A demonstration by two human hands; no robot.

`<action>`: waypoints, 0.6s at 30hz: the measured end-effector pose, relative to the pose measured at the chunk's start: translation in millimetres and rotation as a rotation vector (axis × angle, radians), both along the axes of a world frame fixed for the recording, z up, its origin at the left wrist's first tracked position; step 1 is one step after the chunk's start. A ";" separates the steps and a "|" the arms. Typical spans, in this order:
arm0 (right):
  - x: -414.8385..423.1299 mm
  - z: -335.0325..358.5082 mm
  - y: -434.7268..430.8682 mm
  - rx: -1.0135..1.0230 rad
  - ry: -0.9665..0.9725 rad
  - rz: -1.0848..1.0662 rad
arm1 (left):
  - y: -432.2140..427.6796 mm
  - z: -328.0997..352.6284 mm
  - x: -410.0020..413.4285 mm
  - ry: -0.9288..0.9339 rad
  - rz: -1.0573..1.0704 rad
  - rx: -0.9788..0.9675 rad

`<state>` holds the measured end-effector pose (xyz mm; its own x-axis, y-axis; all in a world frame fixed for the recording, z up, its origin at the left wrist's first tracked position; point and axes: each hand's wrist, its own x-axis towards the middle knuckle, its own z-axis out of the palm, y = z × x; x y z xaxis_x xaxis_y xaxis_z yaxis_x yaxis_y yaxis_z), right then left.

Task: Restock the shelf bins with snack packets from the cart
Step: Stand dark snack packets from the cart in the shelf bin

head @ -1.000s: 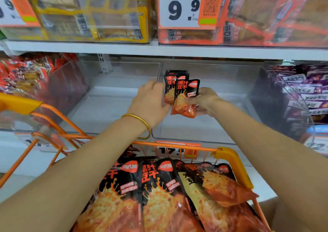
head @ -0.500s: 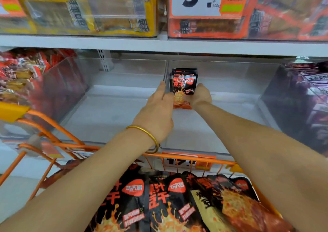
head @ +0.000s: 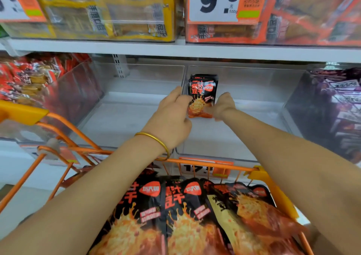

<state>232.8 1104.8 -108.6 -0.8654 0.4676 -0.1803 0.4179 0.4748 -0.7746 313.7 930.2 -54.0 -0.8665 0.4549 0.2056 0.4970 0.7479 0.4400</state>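
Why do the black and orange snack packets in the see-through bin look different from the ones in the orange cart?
The black-and-orange snack packets in the clear plastic bin stand upright; the matching cart packets in the orange wire cart lie flat, overlapping. The left hand and right hand hold the bin's small stack; neither touches the cart's bigger pile. Both wear the same wrapper design.

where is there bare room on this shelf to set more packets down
Left clear bin: floor bare, between the red-packet bin and the centre divider. Right clear bin: bare from the standing packets across to the purple-packet bin. Crowded: that back-left corner, where the left hand and right hand meet, and the cart.
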 end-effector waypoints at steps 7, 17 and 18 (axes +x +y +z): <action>119.0 64.0 -15.0 0.026 0.254 0.468 | -16.4 12.8 38.1 0.089 -0.075 0.172; 212.7 66.3 -7.3 0.871 -0.455 0.985 | -10.4 15.5 65.9 -0.159 -0.203 0.071; 215.4 62.1 -9.0 0.873 -0.472 0.968 | -9.6 14.6 67.3 -0.173 -0.210 0.067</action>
